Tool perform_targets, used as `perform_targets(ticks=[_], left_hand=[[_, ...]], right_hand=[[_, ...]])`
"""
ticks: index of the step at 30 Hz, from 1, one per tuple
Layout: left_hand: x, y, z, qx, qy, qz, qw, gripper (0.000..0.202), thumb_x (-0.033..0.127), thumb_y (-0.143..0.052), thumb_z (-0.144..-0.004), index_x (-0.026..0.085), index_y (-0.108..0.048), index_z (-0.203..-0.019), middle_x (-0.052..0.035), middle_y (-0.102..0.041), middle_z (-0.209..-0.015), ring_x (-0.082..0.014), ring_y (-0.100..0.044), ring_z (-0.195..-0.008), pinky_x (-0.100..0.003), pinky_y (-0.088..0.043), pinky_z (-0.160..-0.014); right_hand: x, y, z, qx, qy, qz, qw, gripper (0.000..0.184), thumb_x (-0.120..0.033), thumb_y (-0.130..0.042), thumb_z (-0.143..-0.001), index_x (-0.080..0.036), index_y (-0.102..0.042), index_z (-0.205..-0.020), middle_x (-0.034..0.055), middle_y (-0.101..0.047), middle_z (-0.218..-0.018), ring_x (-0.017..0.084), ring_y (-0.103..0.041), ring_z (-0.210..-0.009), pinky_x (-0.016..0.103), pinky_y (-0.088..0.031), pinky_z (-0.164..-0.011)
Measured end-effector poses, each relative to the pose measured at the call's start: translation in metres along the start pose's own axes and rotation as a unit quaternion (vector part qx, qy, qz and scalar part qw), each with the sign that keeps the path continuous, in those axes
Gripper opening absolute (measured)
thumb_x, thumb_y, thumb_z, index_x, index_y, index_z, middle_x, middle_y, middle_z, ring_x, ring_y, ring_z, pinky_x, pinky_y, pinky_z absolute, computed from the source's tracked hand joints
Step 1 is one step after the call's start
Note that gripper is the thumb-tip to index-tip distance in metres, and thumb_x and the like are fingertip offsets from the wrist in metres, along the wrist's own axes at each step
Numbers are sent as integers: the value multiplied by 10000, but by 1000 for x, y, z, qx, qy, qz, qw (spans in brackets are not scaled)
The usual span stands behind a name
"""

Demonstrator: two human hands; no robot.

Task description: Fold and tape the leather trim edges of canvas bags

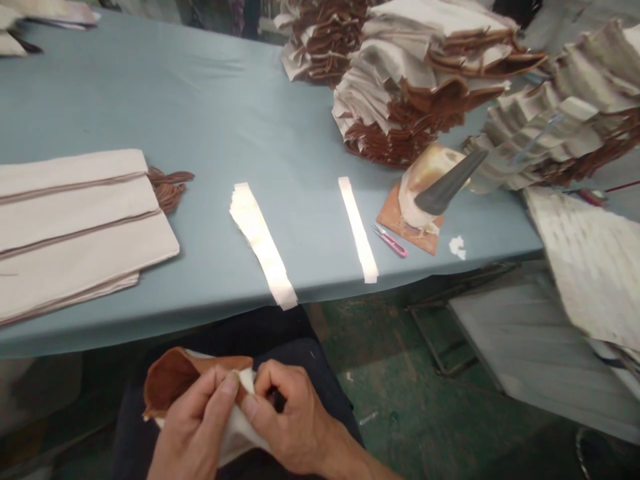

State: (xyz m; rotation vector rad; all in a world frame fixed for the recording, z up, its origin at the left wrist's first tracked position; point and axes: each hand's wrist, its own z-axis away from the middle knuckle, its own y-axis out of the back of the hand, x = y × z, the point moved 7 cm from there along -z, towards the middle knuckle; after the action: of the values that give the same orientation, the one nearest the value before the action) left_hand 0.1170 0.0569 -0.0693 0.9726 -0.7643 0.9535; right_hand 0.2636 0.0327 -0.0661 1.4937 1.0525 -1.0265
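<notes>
Over my lap, my left hand [200, 417] and my right hand [295, 413] pinch the edge of a cream fabric piece with brown lining [173, 377]. Its brown inside gapes open to the left of my fingers. Both thumbs press close together at the upper edge, where a bit of white cloth stands up between them. Most of the cream side lies hidden under my hands. Beyond them, on the table, lie a wide stack of white strips [263, 243] and a narrower white strip stack [357, 230].
Pink thread snips [390, 241] lie beside a glue pot with a dark handle [425, 190] on a brown scrap. Folded cream pieces [80, 227] are stacked at left on the blue-covered table [150, 93]. Brown-and-cream bundles [400, 100] pile up at the back right.
</notes>
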Motion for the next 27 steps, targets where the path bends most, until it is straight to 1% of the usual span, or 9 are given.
perform_targets(ticks=[2, 5, 7, 9, 12, 15, 18, 22, 27], left_hand=[[6, -8, -15, -27, -39, -41, 998, 502, 631, -580, -975, 231, -593, -672, 38, -542, -611, -155, -511, -549, -240, -413, -488], [9, -10, -38, -23, -74, -103, 992, 444, 563, -557, -996, 236, -595, -698, 37, -571, -602, -171, -573, -576, -254, -451, -559], [9, -10, -55, -17, -71, -122, 990, 354, 542, -558, -980, 227, -706, -919, 28, -665, -659, -195, -627, -606, -270, -481, -585], [14, -18, -71, -41, -78, -118, 989, 446, 524, -561, -939, 196, -728, -1191, -16, -776, -811, -232, -693, -695, -297, -534, -635], [33, -39, -90, -110, -105, -64, 986, 445, 470, -545, -886, 175, -758, -1143, -70, -815, -981, -282, -742, -943, -349, -584, -854], [48, -57, -98, -161, -109, -16, 981, 315, 472, -588, -848, 202, -750, -864, -31, -752, -803, -263, -701, -855, -333, -565, -813], [52, -61, -99, -160, -99, -2, 982, 340, 502, -621, -850, 214, -665, -676, 7, -637, -664, -196, -582, -687, -296, -501, -690], [49, -56, -99, -148, -75, 31, 986, 353, 501, -631, -858, 206, -639, -664, 24, -590, -639, -154, -506, -628, -270, -457, -643], [45, -53, -100, -143, -44, 62, 987, 372, 527, -691, -839, 188, -672, -686, 15, -619, -621, -139, -490, -581, -250, -424, -573]], right_hand=[[-3, 31, -10, 75, 76, 106, 989, 316, -485, -618, -1055, -233, -603, -866, -9, -697, -760, 150, -667, -675, 269, -523, -624], [-5, 72, -24, 201, 174, 311, 913, 193, -307, -667, -1045, -213, -634, -1211, 118, -771, -1162, 252, -723, -1116, 416, -603, -977], [-1, 81, -37, 204, 222, 412, 860, 320, -223, -684, -1017, -197, -599, -1324, 162, -732, -1313, 292, -652, -1303, 482, -540, -1129], [9, 80, -52, 170, 264, 464, 828, 356, -212, -675, -1014, -199, -584, -1358, 162, -714, -1369, 297, -601, -1384, 495, -471, -1209], [25, 72, -70, 120, 299, 493, 808, 397, -197, -654, -1016, -216, -559, -1401, 139, -699, -1439, 275, -541, -1469, 480, -381, -1280], [38, 65, -76, 71, 318, 494, 806, 414, -163, -598, -1035, -211, -543, -1442, 133, -683, -1490, 261, -512, -1502, 473, -337, -1303], [41, 64, -74, 25, 333, 461, 822, 398, -199, -587, -1052, -196, -559, -1449, 146, -677, -1504, 270, -535, -1477, 482, -347, -1298], [34, 74, -68, -10, 335, 376, 864, 445, -280, -639, -1030, -206, -549, -1460, 152, -693, -1486, 272, -577, -1437, 506, -405, -1268], [31, 82, -67, -43, 302, 322, 896, 382, -276, -611, -1008, -252, -614, -1389, 110, -729, -1425, 250, -657, -1345, 540, -443, -1245]])
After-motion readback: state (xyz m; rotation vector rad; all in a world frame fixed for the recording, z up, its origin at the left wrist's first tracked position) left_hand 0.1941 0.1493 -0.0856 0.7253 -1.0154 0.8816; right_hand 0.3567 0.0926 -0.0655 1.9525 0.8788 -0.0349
